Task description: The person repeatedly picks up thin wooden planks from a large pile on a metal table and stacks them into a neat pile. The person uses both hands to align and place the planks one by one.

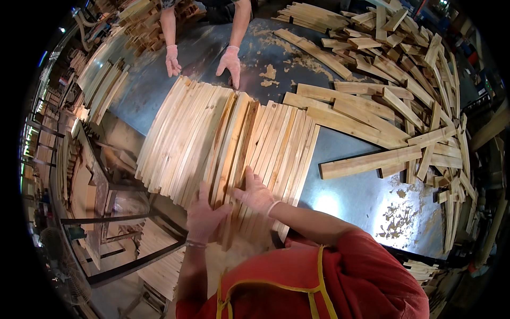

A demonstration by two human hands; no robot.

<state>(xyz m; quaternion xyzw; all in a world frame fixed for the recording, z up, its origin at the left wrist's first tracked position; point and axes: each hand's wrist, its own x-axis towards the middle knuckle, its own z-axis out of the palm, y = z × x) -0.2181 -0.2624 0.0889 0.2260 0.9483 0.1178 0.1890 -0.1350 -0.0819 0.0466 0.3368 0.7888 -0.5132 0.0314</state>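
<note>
Broadly, a grey metal table [345,196] spreads beyond both hands, bearing a loose heap of planks [372,161] to the right hand's right and a long row of wooden strips [186,133] under and ahead of the hands. Left of the left hand, a dark metal frame [106,219] partly hides stacked strips [162,266] lower down. Across the row, a co-worker's hands [229,63] hang near its far ends, the body cut off above. The left hand [204,217] and right hand [254,192], fingers spread, rest unclenched on the row, covering parts of it
</note>
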